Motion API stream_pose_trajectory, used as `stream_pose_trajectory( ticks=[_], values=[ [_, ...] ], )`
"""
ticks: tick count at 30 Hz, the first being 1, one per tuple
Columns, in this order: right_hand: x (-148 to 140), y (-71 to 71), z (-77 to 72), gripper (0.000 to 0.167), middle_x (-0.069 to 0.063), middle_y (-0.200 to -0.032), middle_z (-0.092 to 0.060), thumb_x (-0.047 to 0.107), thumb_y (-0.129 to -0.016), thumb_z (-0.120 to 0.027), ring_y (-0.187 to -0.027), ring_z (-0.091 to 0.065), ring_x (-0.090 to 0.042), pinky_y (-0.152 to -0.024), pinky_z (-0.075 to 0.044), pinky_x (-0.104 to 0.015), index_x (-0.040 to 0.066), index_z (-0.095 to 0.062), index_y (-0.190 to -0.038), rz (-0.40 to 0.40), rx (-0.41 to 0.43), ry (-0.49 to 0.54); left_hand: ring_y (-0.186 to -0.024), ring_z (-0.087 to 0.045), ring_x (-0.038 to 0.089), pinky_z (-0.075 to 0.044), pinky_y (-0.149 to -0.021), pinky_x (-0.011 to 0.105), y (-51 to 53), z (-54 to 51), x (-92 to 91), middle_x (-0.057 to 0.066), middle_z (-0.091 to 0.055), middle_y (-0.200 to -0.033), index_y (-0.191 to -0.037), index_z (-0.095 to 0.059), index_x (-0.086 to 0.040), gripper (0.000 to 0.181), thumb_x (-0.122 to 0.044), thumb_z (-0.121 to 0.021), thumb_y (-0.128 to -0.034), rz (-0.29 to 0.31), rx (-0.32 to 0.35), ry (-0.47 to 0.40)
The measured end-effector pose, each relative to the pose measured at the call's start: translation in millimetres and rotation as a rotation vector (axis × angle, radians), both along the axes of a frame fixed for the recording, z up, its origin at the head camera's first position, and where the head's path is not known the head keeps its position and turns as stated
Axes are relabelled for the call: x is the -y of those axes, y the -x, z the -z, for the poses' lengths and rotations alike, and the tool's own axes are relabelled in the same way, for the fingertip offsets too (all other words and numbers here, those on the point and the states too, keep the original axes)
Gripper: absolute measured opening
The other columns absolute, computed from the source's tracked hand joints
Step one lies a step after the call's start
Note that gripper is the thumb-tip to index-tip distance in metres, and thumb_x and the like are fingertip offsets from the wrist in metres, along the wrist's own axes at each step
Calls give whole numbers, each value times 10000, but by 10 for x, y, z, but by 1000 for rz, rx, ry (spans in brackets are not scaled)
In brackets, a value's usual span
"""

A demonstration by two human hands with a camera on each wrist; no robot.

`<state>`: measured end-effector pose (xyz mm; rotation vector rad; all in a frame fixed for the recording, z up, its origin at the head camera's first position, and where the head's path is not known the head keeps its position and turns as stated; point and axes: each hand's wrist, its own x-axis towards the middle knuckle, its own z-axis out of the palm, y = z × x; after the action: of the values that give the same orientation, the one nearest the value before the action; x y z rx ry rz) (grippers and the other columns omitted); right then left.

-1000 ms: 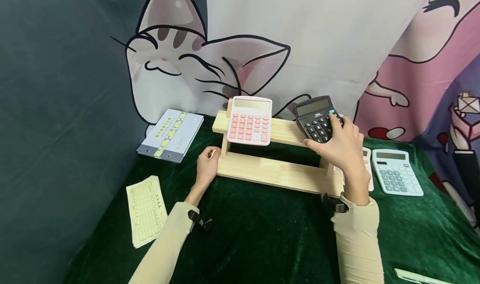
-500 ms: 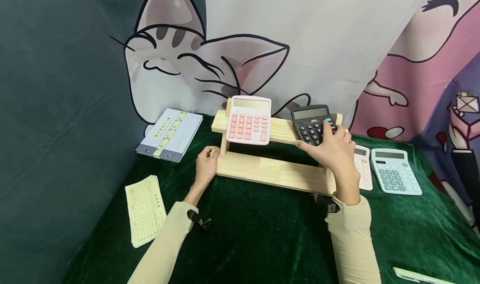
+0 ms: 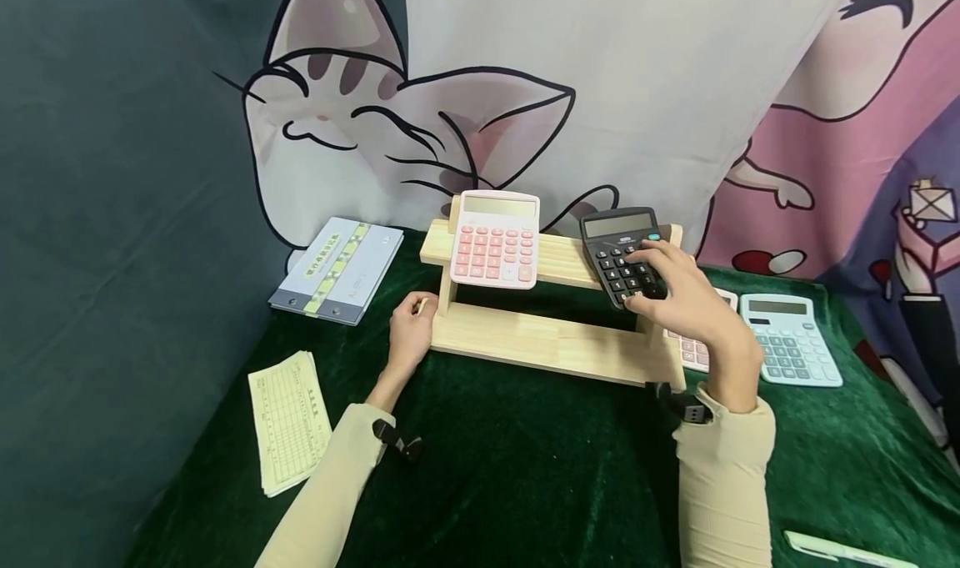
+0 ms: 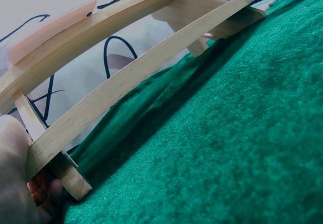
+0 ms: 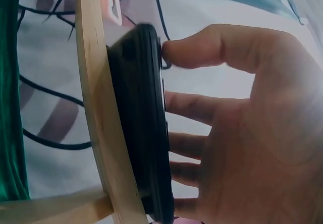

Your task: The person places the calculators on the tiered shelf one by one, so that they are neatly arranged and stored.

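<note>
A two-tier wooden stand (image 3: 517,332) stands on the green cloth, its left end gripped by my left hand (image 3: 411,334). In the left wrist view, fingertips (image 4: 49,199) show below the lower plank, next to the stand's foot. A black calculator (image 3: 611,255) leans face-out on the right part of the upper plank. Over its keys is my right hand (image 3: 693,301); in the right wrist view the thumb and extended fingers touch only the front face of the calculator (image 5: 144,128). To its left, a white-and-pink calculator (image 3: 497,238) leans on the same plank.
Right of the stand lie another pink calculator (image 3: 692,351), partly behind the right hand, and a light blue calculator (image 3: 795,343). A grey-blue binder (image 3: 337,269) and a pad of printed forms (image 3: 291,422) lie left. A pen (image 3: 843,549) is at front right.
The black calculator, tilted sideways a second ago, came down and straightened on the upper plank. My right hand's fingers loosened from its right side onto its face. The left hand stayed put.
</note>
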<state>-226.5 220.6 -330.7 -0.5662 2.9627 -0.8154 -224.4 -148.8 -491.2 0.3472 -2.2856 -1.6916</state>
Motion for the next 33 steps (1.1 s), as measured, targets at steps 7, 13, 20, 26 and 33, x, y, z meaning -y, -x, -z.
stream_pose_trajectory(
  ticks=[7, 13, 20, 26, 33],
  values=[
    [-13, 12, 1, 532, -179, -1606, -277, 234, -855, -697, -1472, -186, -426, -1101, -217, -684, 114, -531, -1346, 35, 48, -32, -883, -590, 253, -422, -775, 332, -1, -7, 15, 144, -694, -1056, -1062, -705, -60, 247, -251, -564, -989, -7, 1, -6],
    [21, -2, 1, 572, -186, -1564, -331, 339, -863, -712, -1441, -216, -421, -1084, -230, -684, 128, -537, -1365, 60, 17, -61, -888, -589, 249, -420, -774, 329, 5, -2, 17, 139, -692, -1064, -1064, -703, -61, 250, -256, -566, -989, -3, 1, -12],
    [48, -25, 3, 599, -216, -1545, -315, 455, -879, -702, -1425, -198, -458, -1062, -233, -709, 148, -534, -1365, 104, 12, -91, -894, -591, 254, -418, -783, 333, 17, 0, 8, 138, -693, -1063, -1071, -704, -66, 256, -264, -561, -993, -1, 12, -12],
    [108, -43, 7, 648, -251, -1523, -312, 530, -877, -689, -1404, -207, -482, -1027, -245, -733, 159, -526, -1382, 146, -5, -102, -895, -589, 249, -414, -781, 328, 23, -6, 2, 133, -694, -1070, -1073, -703, -69, 254, -267, -566, -992, 3, 12, -13],
    [157, -58, 9, 650, -274, -1500, -326, 503, -873, -709, -1383, -213, -493, -1044, -220, -709, 136, -530, -1379, 153, -18, -100, -893, -591, 250, -419, -775, 331, 4, -4, 8, 137, -694, -1082, -1071, -705, -67, 254, -261, -562, -993, 1, 11, -11]
  ],
)
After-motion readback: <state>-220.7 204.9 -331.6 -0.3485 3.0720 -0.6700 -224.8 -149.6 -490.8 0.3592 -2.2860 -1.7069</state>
